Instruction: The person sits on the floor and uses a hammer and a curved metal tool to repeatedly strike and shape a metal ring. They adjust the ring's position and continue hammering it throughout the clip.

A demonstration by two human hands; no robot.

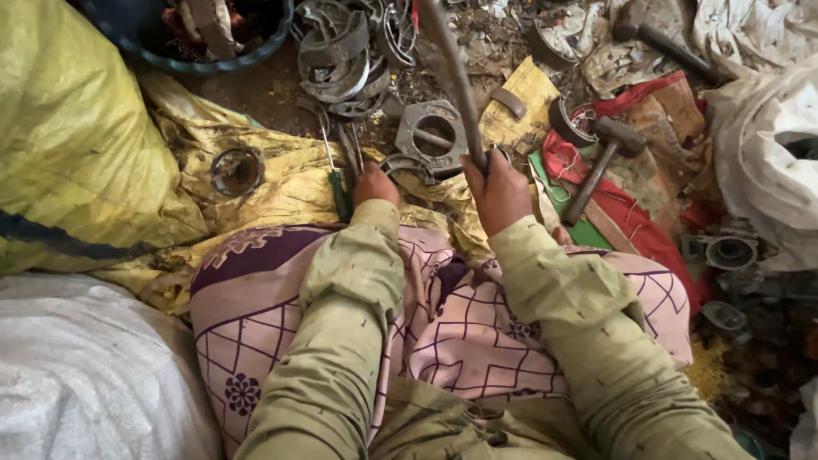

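Dirt floor point(256, 94), cluttered with scrap metal, rags and sacks. You sit with a pink patterned cloth point(460, 332) over your lap, olive sleeves on both arms.

Your right hand point(498, 192) is clamped around a long metal rod point(452, 72), likely a tool handle; it runs up and away from the fist toward the far edge, blurred near its top. Your left hand point(375, 183) is curled down on a curved metal piece point(400, 166) on the floor just past your knee; fingers look closed on it, but the grip is mostly hidden by the back of the hand. A green-handled screwdriver point(338, 183) lies just left of that hand, touching the yellow sheet point(273, 183).

Just far of both hands sits a flat grey flange plate point(434, 132) with a round hole. A small metal ring point(236, 170) rests on the yellow sheet, left. A pile of curved metal bands point(341, 60) lies far centre, beside a dark blue tub point(196, 51). Right of the rod, a hammer point(601, 162) lies on red cloth point(648, 230); a second hammer point(665, 38) is far right. Big yellow sack point(68, 136) on the left, white sack point(85, 366) near left, white sacking point(767, 162) on the right.
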